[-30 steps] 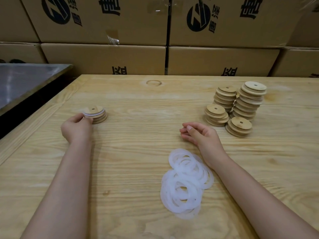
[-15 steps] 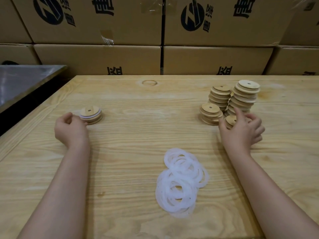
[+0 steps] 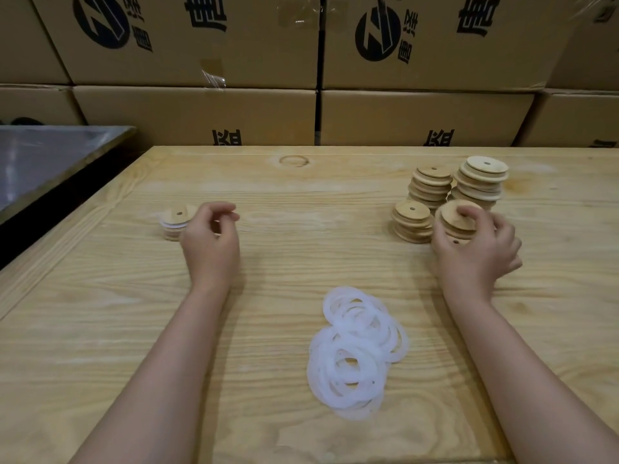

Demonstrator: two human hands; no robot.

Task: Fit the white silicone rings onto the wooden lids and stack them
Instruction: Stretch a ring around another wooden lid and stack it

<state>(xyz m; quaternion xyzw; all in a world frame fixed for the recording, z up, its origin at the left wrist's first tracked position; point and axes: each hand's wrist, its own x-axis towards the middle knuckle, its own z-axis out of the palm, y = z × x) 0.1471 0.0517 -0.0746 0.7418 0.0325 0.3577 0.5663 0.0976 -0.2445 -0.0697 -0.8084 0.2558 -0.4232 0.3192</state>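
You're in a packing workshop or stockroom: taped, printed cartons point(image 3: 194, 115) are stacked like a wall right behind your plain wooden surface point(image 3: 100, 329). A metal table point(image 3: 40, 155) stands to your left. Lids point(image 3: 482, 182) stand in stacks and rings point(image 3: 355, 356) lie heaped, as bulk batches.

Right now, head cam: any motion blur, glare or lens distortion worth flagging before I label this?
Head view: the right hand and the wooden lid it grips are smeared by motion; the left hand is slightly soft; the silicone rings and table grain are sharp. Head view: wide-angle bowing tilts the cardboard boxes at the sides. Head view: soft light, faint shadows, dull sheen on the metal surface.
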